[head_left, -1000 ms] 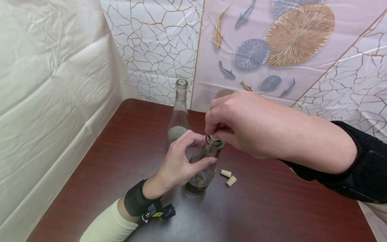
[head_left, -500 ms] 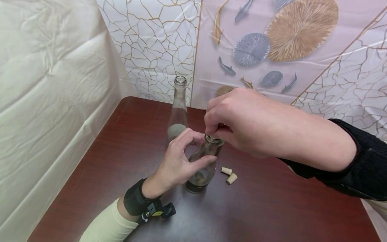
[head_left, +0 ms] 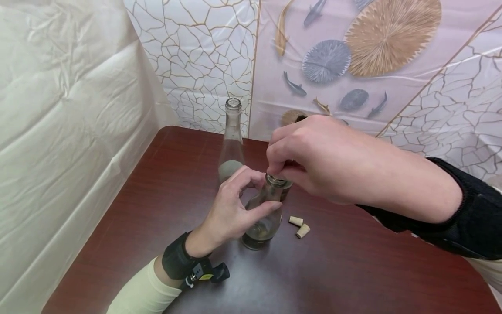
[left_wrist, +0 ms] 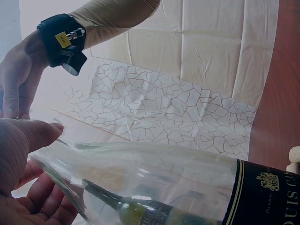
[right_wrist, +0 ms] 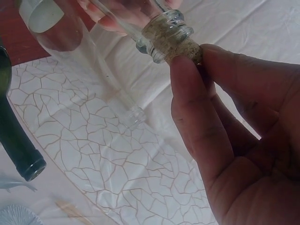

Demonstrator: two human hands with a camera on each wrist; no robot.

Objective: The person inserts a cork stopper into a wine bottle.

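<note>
Two clear, slope-shouldered glass bottles (head_left: 268,224) (head_left: 232,150) and one dark green glass bottle (right_wrist: 18,140) make three; there are three pale tan, cylindrical corks (head_left: 296,220) (head_left: 303,231) (right_wrist: 187,50), two bare hands (head_left: 231,209) (head_left: 317,157) and two black fabric wristbands (head_left: 175,257) (head_left: 466,213).

Before me, a red-brown counter (head_left: 353,270); cream sheeting (head_left: 66,131) at my left; beyond, gold-veined panel (head_left: 204,56) and pink fish-printed panel (head_left: 329,61).

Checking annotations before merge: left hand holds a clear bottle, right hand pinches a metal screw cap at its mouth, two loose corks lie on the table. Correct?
One fix: it's a cork, not a metal screw cap. The right wrist view shows the right hand pinching it, partly inside the neck of the clear bottle. The rest of your statement is right.
</note>
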